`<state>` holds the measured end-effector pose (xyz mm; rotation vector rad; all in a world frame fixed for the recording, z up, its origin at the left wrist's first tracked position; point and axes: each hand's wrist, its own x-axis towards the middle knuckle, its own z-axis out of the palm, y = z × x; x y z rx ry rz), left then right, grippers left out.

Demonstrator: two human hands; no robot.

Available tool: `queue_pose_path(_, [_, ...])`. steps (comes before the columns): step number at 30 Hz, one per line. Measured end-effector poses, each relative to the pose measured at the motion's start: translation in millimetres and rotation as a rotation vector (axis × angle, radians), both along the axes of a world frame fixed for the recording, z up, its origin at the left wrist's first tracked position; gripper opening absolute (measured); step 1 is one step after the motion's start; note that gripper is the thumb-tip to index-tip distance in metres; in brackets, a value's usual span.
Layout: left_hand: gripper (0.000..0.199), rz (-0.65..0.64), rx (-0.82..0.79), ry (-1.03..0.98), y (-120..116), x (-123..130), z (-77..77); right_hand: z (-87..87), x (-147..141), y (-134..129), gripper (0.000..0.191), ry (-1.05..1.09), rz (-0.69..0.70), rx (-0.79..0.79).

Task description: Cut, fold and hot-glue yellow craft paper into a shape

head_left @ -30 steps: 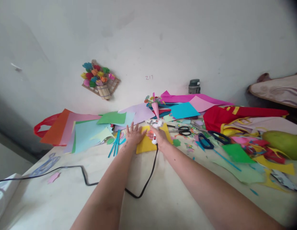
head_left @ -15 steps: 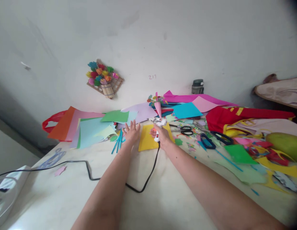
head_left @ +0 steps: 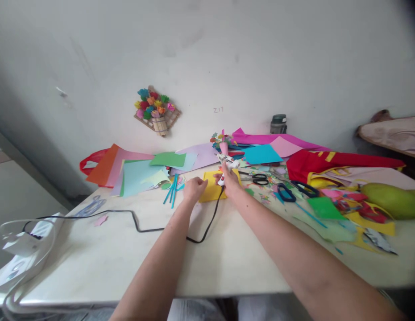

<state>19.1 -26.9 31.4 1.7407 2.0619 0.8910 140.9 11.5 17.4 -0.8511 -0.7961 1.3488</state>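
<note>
My right hand [head_left: 230, 180] is wrapped around the handle of a white hot glue gun [head_left: 231, 163], whose nozzle points up and to the left. A black cord [head_left: 212, 220] runs down from its grip. Under the gun lies a yellow sheet [head_left: 207, 195], like paper or a folded card. At its left edge, my left hand [head_left: 194, 189] is closed, fingers curled with the tips on the sheet. Thin blue paper strips [head_left: 172, 191] lie just left of that hand. Behind the gun stands a small pink cone with paper flowers [head_left: 223, 145].
Coloured paper sheets [head_left: 135, 176] spread along the wall. Black-handled scissors [head_left: 260, 179], dark blue scissors [head_left: 286, 192], paper scraps and a green mango-like fruit [head_left: 388, 200] lie at right. A white power strip [head_left: 43, 225] sits at the left edge, and a bottle [head_left: 278, 124] stands behind.
My left hand has gone from spread fingers to a closed grip at the yellow sheet's left edge. My right hand still holds the glue gun. The view has tilted down, showing the table's front edge.
</note>
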Motion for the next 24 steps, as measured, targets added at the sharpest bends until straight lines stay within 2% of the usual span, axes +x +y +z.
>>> queue_pose_path(2, [0.021, -0.153, -0.085, -0.326, -8, 9, 1.1, 2.6, -2, -2, 0.046, -0.047, -0.015, 0.032])
queue_pose_path(3, [0.026, -0.22, -0.147, -0.477, -12, 14, 1.3, 3.7, -3, -3, 0.048, -0.07, -0.028, 0.042])
queue_pose_path(4, [0.032, -0.244, -0.196, -0.57, -15, 18, 1.1, 4.6, -3, -4, 0.049, -0.095, -0.039, 0.047])
queue_pose_path(6, [0.043, -0.261, -0.231, -0.612, -17, 25, -0.4, 5.7, -3, -6, 0.051, -0.151, -0.054, 0.039])
queue_pose_path(9, [0.041, -0.242, -0.126, -0.399, -16, 31, -3.7, 6.2, -1, -7, 0.053, -0.246, -0.048, 0.007])
queue_pose_path(13, [0.04, -0.071, -0.004, 0.04, -16, 35, -5.9, 5.2, -3, -10, 0.055, -0.345, -0.03, 0.001])
queue_pose_path(16, [0.042, -0.006, 0.01, 0.206, -18, 37, -5.2, 4.3, -9, -15, 0.055, -0.41, -0.007, 0.042])
queue_pose_path(20, [0.04, -0.012, 0.048, 0.277, -16, 29, -3.0, 5.0, -11, -17, 0.05, -0.501, 0.071, 0.241])
queue_pose_path(24, [0.045, 0.052, 0.084, 0.13, -4, 0, -3.6, 5.5, 2, -8, 0.046, -0.657, 0.234, 0.391])
